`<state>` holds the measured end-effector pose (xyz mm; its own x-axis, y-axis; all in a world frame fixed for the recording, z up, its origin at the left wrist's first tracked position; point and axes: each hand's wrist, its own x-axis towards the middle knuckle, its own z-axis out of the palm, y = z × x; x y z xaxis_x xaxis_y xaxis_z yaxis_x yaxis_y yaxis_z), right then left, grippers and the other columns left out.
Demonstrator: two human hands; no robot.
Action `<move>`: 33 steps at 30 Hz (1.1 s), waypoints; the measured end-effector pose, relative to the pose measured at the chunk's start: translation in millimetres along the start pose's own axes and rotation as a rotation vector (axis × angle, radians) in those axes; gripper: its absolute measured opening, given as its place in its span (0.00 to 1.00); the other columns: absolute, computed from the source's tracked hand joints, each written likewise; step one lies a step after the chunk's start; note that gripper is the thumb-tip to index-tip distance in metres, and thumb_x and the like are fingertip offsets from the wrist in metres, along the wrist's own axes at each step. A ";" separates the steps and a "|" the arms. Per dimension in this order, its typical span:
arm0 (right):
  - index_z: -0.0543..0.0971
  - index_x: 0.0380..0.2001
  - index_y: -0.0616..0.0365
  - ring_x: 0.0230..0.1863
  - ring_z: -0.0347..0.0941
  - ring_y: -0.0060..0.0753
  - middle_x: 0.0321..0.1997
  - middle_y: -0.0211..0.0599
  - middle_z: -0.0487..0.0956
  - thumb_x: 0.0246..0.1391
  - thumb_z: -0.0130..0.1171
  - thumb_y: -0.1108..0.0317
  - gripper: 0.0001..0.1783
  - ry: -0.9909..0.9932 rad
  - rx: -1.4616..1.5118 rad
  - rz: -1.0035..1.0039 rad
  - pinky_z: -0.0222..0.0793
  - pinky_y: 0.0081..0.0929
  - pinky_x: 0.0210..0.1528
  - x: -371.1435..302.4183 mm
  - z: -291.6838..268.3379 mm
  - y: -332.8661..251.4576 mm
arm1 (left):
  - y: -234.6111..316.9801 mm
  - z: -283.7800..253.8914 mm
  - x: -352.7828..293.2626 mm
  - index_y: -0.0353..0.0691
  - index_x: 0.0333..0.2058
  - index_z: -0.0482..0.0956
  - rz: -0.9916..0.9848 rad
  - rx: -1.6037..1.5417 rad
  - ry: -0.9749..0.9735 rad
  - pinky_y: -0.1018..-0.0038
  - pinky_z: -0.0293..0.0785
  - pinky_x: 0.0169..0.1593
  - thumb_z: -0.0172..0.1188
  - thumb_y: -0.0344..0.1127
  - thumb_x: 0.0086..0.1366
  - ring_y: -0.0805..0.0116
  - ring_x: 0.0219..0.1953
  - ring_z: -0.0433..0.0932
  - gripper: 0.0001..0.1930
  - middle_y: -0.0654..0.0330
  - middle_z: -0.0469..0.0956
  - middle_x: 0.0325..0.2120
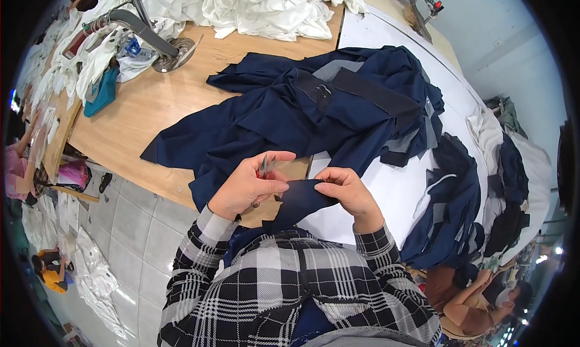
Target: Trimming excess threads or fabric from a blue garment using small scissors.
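Navy fabric piece (pixel 300 200) stretches crosswise between both hands, its free end pinched by the right hand (pixel 346 190), while the left hand (pixel 246 186), just beside it, grips small red-handled snips (pixel 266 166) pointing up.

A heap of dark navy fabric garments (pixel 314 111) lies across the middle of the long wooden worktable (pixel 139 111); a pile of white cloth (pixel 266 9) sits at its far edge, a curved grey metal arm (pixel 142 27) toward the far-left corner.
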<state>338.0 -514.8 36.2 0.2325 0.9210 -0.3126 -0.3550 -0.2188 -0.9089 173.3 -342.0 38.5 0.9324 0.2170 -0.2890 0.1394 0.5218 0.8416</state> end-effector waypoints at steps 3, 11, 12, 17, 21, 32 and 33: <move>0.77 0.36 0.63 0.32 0.70 0.12 0.31 0.25 0.77 0.51 0.59 0.74 0.08 0.004 0.010 -0.041 0.66 0.11 0.35 -1.2 3.5 2.2 | -3.4 0.7 1.8 0.37 0.52 0.68 0.010 -0.015 -0.002 0.88 0.54 0.17 0.61 0.22 0.51 0.87 0.16 0.63 0.27 0.63 0.76 0.24; 0.78 0.33 0.62 0.29 0.68 0.12 0.29 0.23 0.75 0.50 0.60 0.75 0.06 0.131 -0.037 -0.091 0.63 0.10 0.33 -2.0 13.6 6.1 | -5.0 5.4 2.8 0.37 0.52 0.67 0.005 -0.077 -0.018 0.88 0.55 0.18 0.61 0.22 0.52 0.86 0.18 0.65 0.26 0.64 0.76 0.25; 0.78 0.32 0.62 0.29 0.68 0.12 0.29 0.23 0.75 0.50 0.60 0.76 0.05 0.178 0.038 -0.109 0.63 0.09 0.33 -2.1 12.7 7.2 | -1.3 7.4 1.2 0.36 0.51 0.68 0.001 -0.082 -0.024 0.87 0.57 0.20 0.61 0.22 0.53 0.85 0.20 0.67 0.25 0.63 0.76 0.26; 0.77 0.36 0.61 0.33 0.70 0.14 0.32 0.25 0.75 0.51 0.57 0.77 0.07 0.203 0.249 -0.193 0.65 0.11 0.38 -4.1 1.8 13.0 | -21.0 0.5 10.9 0.32 0.46 0.73 0.120 0.262 -0.145 0.81 0.69 0.35 0.60 0.25 0.55 0.79 0.29 0.73 0.18 0.62 0.77 0.31; 0.75 0.36 0.61 0.33 0.70 0.15 0.32 0.26 0.75 0.52 0.55 0.78 0.06 0.301 0.260 -0.385 0.66 0.12 0.39 -16.4 -7.8 0.1 | -30.9 -11.4 18.6 0.32 0.44 0.75 0.065 0.607 -0.217 0.81 0.69 0.34 0.61 0.28 0.55 0.79 0.29 0.73 0.16 0.62 0.77 0.31; 0.81 0.28 0.57 0.33 0.69 0.37 0.29 0.34 0.75 0.42 0.63 0.75 0.06 -0.191 -0.565 -0.669 0.61 0.36 0.48 -46.9 26.0 19.5 | -95.0 2.5 9.4 0.42 0.51 0.66 -0.266 -0.612 0.029 0.88 0.57 0.16 0.57 0.33 0.61 0.77 0.26 0.75 0.20 0.60 0.76 0.30; 0.81 0.28 0.57 0.34 0.70 0.37 0.29 0.33 0.75 0.42 0.63 0.75 0.06 -0.297 -0.553 -0.633 0.61 0.35 0.48 -43.8 29.4 21.6 | -94.8 2.5 10.9 0.42 0.51 0.66 -0.266 -0.611 0.027 0.88 0.57 0.16 0.57 0.33 0.61 0.77 0.26 0.75 0.20 0.60 0.76 0.30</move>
<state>293.5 -550.3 38.4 -0.0350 0.9508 0.3079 0.2658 0.3058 -0.9142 171.1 -391.1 -43.3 0.8826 0.0324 -0.4690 0.1423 0.9324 0.3323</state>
